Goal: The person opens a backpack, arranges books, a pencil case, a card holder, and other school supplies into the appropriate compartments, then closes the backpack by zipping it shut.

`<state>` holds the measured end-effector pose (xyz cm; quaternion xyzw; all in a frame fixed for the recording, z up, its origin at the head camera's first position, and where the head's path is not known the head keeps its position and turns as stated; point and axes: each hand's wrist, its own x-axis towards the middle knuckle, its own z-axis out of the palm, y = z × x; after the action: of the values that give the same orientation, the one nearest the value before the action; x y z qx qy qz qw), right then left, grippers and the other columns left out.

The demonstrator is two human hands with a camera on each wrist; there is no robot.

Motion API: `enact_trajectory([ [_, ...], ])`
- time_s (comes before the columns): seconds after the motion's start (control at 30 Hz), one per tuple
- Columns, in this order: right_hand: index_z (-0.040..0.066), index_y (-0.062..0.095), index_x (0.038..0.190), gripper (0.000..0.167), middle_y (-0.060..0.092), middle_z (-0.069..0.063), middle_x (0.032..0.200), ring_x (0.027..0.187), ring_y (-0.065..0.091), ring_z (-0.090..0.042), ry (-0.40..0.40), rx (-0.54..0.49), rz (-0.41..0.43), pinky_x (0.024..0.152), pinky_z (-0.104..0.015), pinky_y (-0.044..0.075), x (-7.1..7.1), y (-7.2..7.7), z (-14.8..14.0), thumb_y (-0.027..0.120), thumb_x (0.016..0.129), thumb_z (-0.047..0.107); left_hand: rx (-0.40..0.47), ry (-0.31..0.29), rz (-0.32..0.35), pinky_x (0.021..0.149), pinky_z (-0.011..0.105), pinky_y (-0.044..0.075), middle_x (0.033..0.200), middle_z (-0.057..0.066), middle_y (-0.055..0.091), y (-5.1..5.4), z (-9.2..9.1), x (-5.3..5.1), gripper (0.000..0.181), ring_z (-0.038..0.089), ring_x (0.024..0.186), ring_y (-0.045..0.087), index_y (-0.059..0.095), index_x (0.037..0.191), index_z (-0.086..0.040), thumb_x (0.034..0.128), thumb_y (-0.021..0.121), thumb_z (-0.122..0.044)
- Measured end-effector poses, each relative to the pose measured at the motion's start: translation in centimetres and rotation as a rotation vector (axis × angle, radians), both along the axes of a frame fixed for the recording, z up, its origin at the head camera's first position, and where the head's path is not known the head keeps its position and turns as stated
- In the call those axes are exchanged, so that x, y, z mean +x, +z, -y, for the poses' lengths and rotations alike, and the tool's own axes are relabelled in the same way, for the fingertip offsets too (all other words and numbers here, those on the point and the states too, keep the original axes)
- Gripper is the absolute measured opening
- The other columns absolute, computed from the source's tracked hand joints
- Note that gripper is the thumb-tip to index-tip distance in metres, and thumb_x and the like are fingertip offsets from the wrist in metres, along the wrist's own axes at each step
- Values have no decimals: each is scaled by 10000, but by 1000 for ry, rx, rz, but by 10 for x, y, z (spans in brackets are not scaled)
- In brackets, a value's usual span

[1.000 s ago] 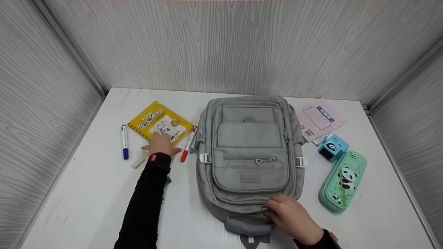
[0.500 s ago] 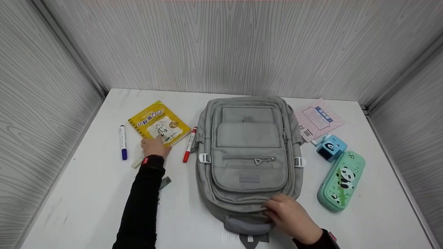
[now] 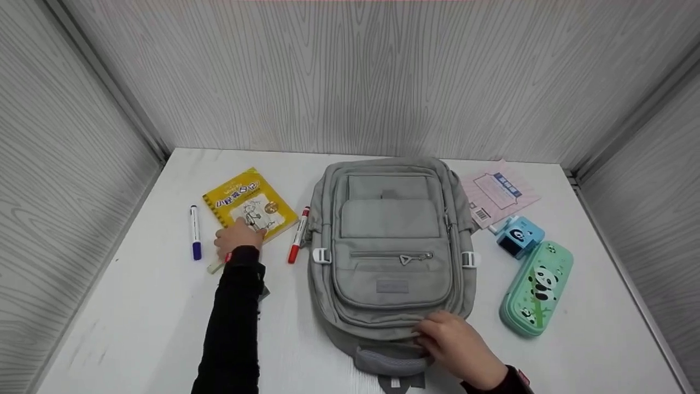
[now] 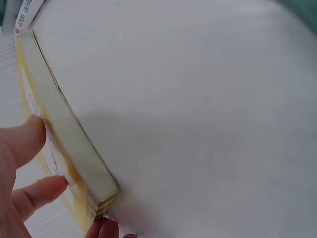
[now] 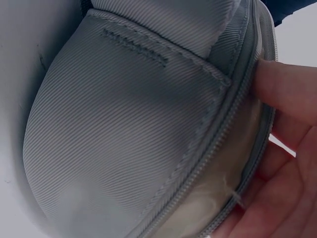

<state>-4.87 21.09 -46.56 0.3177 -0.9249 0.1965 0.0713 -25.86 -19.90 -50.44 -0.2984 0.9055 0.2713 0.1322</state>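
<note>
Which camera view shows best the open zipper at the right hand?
The right wrist view: the zipper is close up, its toothed edges apart, pale material between them. The head view shows the right hand at that edge of the backpack, its teeth too small to see. The left wrist view does not show it.

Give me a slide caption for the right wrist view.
A right hand grips the gray backpack at its open zipper.

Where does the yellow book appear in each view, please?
Head: the yellow book lies left of centre.
Left wrist: the yellow book runs down the left side, page edge showing.
Right wrist: not in it.
Shared landmark, head and left wrist: the left hand, touching its cover.
</note>
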Motion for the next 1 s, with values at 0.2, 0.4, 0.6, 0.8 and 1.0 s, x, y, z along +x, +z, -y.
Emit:
enact_trajectory([
  [0.2,148,723,885,78,656,66,821,777,601,-92,8,8,23,693,-283,509,1,0,1,759,831,105,86,195,50,1028,463,451,1339,323,457,-4,6,2,861,404,1217,491,245,1457,10,891,672,-478],
  [0.4,152,713,883,73,648,60,814,777,599,-102,-2,26,33,697,-299,505,0,1,1,755,838,111,114,192,79,1053,452,447,1366,282,484,-11,16,2,858,384,1235,493,326,1409,64,879,658,-524],
  [0.6,160,645,766,163,614,52,743,711,590,-141,-54,80,-56,636,-312,478,-3,6,-1,786,765,78,269,181,8,1077,394,442,1460,232,436,-3,16,6,804,309,1220,499,267,1486,47,946,599,-448],
  [0.8,145,652,775,216,636,42,723,641,618,-119,-85,-9,-300,541,-260,478,-16,18,-6,816,692,31,601,178,-186,771,250,597,1413,180,480,28,33,15,723,94,699,727,116,1532,-52,999,556,-265],
  [1.0,66,698,809,248,658,-19,722,596,627,-127,-107,-267,-458,557,-227,516,-41,43,-8,757,655,-119,782,66,-367,685,267,611,1100,42,587,67,49,47,546,93,610,717,231,1448,-56,1009,538,-163],
])
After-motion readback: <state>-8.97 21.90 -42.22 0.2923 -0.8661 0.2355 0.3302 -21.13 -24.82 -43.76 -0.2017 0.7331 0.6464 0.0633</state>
